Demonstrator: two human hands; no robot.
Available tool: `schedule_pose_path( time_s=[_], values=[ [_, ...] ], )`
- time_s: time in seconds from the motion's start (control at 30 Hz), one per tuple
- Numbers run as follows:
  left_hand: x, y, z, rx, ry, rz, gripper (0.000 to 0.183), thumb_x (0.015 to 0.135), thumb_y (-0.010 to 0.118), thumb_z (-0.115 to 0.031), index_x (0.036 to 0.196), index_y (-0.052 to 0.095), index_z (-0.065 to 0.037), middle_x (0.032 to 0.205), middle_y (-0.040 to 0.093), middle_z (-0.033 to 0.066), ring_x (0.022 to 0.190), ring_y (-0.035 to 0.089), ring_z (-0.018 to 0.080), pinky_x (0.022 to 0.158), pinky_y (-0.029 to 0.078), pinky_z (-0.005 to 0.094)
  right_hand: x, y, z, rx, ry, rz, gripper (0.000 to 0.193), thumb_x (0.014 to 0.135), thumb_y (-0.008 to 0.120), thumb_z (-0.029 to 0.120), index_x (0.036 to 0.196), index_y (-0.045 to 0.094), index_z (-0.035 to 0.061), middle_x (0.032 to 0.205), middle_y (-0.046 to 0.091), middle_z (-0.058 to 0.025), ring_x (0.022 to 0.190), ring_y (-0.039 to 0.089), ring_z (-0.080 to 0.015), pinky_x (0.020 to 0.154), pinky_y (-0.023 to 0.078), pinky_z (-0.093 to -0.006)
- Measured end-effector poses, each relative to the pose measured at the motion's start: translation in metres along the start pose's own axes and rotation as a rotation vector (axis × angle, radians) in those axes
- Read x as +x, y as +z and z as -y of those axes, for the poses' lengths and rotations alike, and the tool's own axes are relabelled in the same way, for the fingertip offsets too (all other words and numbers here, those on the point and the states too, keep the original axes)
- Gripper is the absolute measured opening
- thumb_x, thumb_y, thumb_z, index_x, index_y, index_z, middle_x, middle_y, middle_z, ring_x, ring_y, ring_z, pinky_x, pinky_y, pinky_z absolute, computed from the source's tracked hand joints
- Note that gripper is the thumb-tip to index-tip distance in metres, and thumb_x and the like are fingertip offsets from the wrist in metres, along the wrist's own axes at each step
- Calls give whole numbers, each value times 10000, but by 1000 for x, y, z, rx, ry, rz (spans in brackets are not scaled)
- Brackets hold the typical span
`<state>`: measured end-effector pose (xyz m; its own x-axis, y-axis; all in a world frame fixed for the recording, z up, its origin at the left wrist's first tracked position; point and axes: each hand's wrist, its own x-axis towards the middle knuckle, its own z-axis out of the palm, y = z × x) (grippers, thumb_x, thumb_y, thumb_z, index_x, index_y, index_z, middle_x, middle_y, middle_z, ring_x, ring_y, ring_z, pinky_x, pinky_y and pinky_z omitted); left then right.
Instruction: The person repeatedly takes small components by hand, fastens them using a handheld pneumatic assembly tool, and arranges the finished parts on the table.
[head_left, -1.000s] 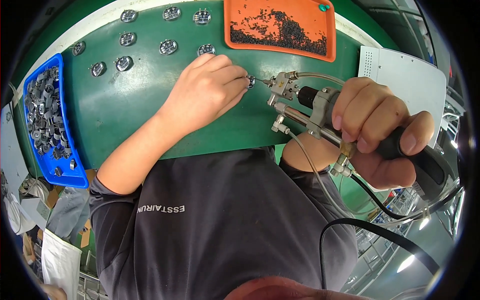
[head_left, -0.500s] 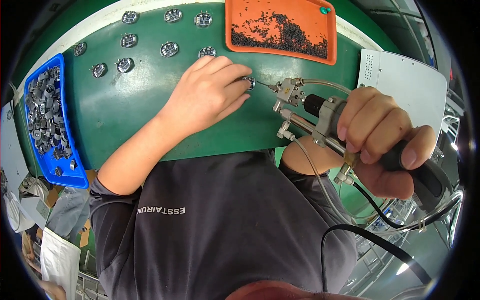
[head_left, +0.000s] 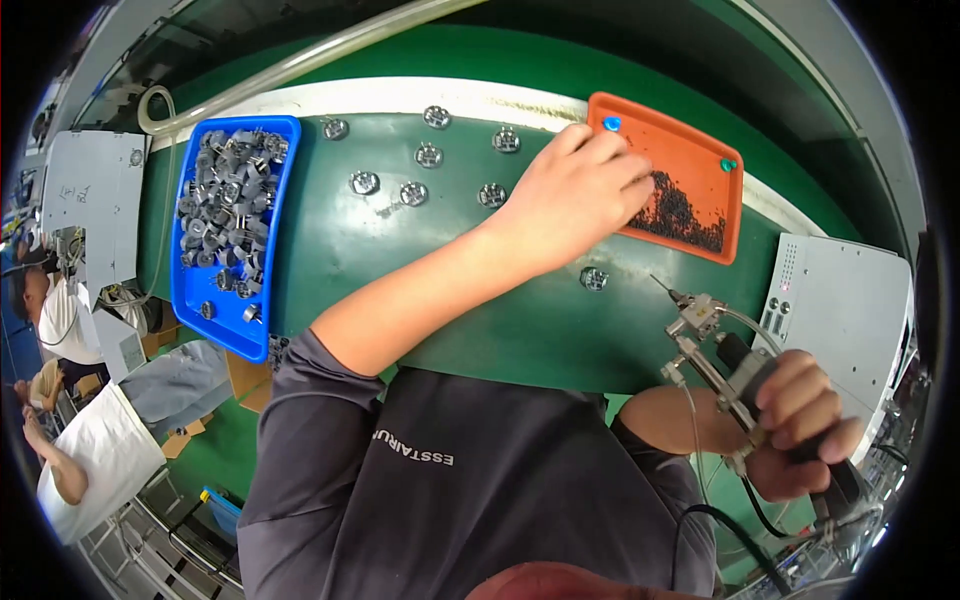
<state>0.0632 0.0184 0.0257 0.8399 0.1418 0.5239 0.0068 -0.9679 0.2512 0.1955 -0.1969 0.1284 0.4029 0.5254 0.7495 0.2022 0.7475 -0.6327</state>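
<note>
My left hand (head_left: 585, 195) reaches over the near left part of an orange tray (head_left: 665, 130). Its fingers are bent together at the small black pieces (head_left: 685, 215) heaped there; anything between the fingertips is hidden. My right hand (head_left: 800, 415) is wrapped round the grip of a dispensing gun (head_left: 735, 385) with a thin needle and hoses. The needle points up and left, apart from a small round electronic part (head_left: 594, 278) lying on the green mat. Several like parts, one of them a round part (head_left: 491, 195) beside my left wrist, stand spread out farther left.
A blue tray (head_left: 183, 290) full of grey round parts stands at the left. One grey box (head_left: 840, 300) is at the right, another grey box (head_left: 95, 200) at the far left. A clear tube (head_left: 330, 50) crosses the back. Other people are beyond the left side.
My left hand has left the small round part and moved right to the orange tray. My right hand has drawn the dispensing gun back from that part. The view has shifted left.
</note>
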Motion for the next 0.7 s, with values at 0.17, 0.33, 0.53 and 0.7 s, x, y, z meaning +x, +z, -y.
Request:
schedule_pose_path(
  time_s=[0.17,0.33,0.53,0.7],
  values=[
    [-26,-8,-17,-224,-61,-36,192,773,753,-196,930,703,-96,1018,631,16,1020,589,208,879,464,383,3,0,-18,-91,137,81,331,987,686,360,1081,470,128,698,550,-6,561,537,-161,543,458,-308],
    [-61,-5,-21,-229,-27,127,240,743,821,-254,915,740,-108,1098,635,26,1064,595,213,924,450,417,6,4,-21,-2,174,55,390,1017,651,369,1217,441,108,691,528,-37,555,516,-185,536,458,-364],
    [-69,13,-21,-202,-43,125,189,772,782,-176,949,767,-111,1053,678,-18,1039,593,168,949,431,382,8,-9,-18,19,237,197,414,1055,546,441,1335,569,137,739,525,-5,621,507,-148,617,410,-331],
    [-69,13,-27,-250,-65,109,170,790,815,-147,948,782,-94,1037,728,-19,982,625,165,935,430,372,5,-8,-20,79,285,191,414,1050,550,458,1299,592,131,746,529,3,628,503,-141,624,398,-331]
  ],
)
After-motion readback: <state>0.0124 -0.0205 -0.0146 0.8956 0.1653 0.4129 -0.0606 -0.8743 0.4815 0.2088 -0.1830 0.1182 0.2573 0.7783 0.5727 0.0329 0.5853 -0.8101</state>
